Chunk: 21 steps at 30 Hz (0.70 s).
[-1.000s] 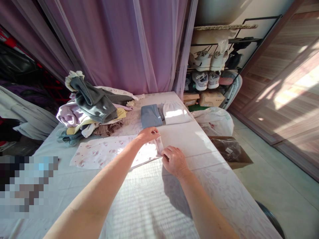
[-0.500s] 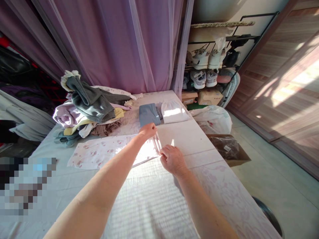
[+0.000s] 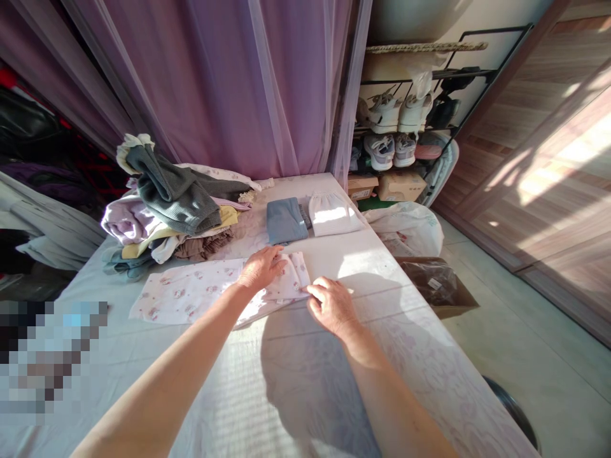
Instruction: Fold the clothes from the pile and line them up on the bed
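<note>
A white cloth with a small pink flower print lies spread flat on the bed. My left hand rests flat on its right part, fingers stretched out. My right hand is at the cloth's right edge with its fingers curled, pinching the hem. Just beyond lie a folded blue-grey garment and a folded white garment, side by side.
A heap of unfolded clothes sits at the back left. A purple curtain hangs behind the bed. To the right are a white plastic bag, a cardboard box and a shoe rack.
My left hand has come down from the far corner of the cloth and now lies flat on it. The lifted right edge has been laid down. A shadow has spread over the cloth.
</note>
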Motion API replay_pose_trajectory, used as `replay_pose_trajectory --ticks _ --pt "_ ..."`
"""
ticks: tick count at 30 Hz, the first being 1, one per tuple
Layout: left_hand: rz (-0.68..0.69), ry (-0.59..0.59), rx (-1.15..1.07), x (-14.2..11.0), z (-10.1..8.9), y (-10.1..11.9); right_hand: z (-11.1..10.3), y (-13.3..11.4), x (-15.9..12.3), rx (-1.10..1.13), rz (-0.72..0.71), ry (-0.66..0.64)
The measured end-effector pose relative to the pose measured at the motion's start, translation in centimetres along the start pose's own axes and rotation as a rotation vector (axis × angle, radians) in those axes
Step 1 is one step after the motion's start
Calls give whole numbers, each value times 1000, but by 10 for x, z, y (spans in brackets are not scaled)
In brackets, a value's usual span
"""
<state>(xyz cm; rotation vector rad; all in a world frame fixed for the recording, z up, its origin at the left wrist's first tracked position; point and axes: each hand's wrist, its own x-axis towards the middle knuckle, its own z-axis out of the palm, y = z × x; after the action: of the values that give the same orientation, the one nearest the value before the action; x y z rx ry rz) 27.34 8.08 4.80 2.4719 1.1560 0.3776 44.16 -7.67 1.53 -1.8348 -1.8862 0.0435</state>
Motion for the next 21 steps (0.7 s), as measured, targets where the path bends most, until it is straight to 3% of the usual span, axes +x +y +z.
replay_pose_trajectory --ticks 6,13,18,21 --pt "-58 -171 170 -10 -34 -32 2 0 2 40 -24 127" --pt "-157 -273 259 -9 -55 -56 5 -2 2 17 -23 109" --pt "-282 -199 37 -13 -58 -57 6 1 1 55 -26 108" --pt "-364 -139 -268 -21 -55 -57 9 5 1 52 -33 112"
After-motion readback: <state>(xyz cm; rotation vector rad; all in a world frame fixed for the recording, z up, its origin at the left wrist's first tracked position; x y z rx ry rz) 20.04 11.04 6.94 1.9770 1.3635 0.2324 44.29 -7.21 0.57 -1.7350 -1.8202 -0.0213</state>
